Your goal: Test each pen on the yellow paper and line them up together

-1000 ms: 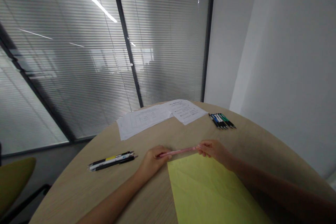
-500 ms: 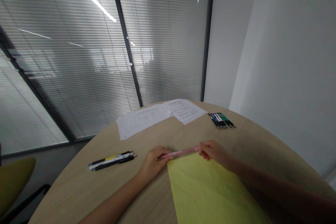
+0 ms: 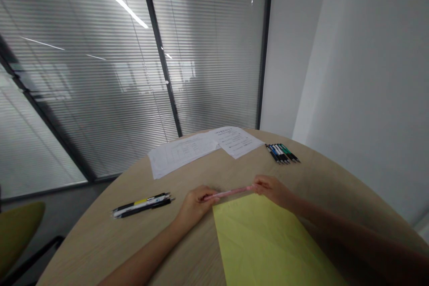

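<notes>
A slim pink stick (image 3: 234, 191) with a whitish mark stretches between my two hands, just beyond the top edge of a yellow sheet of paper (image 3: 264, 237). My left hand (image 3: 196, 203) pinches its left end between thumb and fingers, beside the sheet's top left corner. At the other end, the fingers of my right hand (image 3: 270, 187) are closed round the stick, above the sheet's top right corner. Whether it is a pen or something else, I cannot tell. Light creases run over the yellow sheet, which lies flat and extends past the bottom of the view.
Several pens (image 3: 144, 204) lie together on the round wooden table (image 3: 187, 170), left of my left hand. Another row of pens (image 3: 281, 153) lies at the back right. Printed white papers (image 3: 187, 151) cover the far edge. A green chair (image 3: 20, 232) stands at the left.
My right hand has lifted slightly and tilted, with the stick still held between both hands. The stick's right end is a little higher. My left hand has barely shifted.
</notes>
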### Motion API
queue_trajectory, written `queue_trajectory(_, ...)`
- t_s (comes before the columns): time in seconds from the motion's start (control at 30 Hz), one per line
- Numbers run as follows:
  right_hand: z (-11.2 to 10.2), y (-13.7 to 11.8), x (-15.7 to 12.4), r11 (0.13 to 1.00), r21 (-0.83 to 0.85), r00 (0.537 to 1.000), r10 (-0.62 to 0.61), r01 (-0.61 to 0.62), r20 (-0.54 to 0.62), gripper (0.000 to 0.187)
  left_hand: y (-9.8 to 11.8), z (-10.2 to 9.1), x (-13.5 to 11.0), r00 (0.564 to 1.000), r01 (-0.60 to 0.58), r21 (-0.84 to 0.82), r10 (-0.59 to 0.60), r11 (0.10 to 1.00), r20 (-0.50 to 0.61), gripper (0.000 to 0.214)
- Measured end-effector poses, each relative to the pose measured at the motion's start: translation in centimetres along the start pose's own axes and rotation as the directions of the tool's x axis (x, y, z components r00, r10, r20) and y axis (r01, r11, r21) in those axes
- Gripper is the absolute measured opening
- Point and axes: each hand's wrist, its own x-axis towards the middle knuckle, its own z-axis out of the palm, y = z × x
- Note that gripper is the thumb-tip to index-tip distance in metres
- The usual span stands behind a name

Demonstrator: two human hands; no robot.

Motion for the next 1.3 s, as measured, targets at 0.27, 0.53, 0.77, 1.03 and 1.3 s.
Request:
queue_trajectory(0.27, 0.1, 0.8, 0.1, 0.999, 0.039, 1.000, -0.021, 0.022, -0.013, 0.025, 0.0, 0.0, 0.1, 1.000, 0.014, -0.026, -0.014, 1.000, -0.013, 0.016)
queue_trajectory(0.53, -0.2, -0.2, -0.1, 0.998, -0.054, 1.000, -0.022, 0.021, -0.011, 0.020, 0.1, -0.1, 0.0, 1.000, 0.004, -0.009, -0.004, 1.000, -0.008, 0.016)
queue_trajectory(0.77, 0.0, -0.2, -0.2, 0.999, -0.020, 0.999, -0.037, 0.037, 0.000, 0.019, 0.1, -0.1, 0.0, 1.000, 0.005, -0.004, -0.005, 1.000, 0.000, 0.016)
queue_trajectory(1.03, -0.1, -0.4, -0.5, 0.997, -0.079, 1.000, -0.013, 0.014, 0.010, 0.019, 0.3, -0.2, 0.0, 0.999, -0.035, 0.010, 0.035, 0.999, 0.011, 0.014)
queue_trajectory(1.3, 0.1, -0.4, -1.1, 0.999, -0.040, 1.000, -0.001, 0.001, -0.001, 0.019, 0.5, -0.2, 0.0, 1.000, -0.015, -0.004, 0.015, 1.000, 0.012, 0.015)
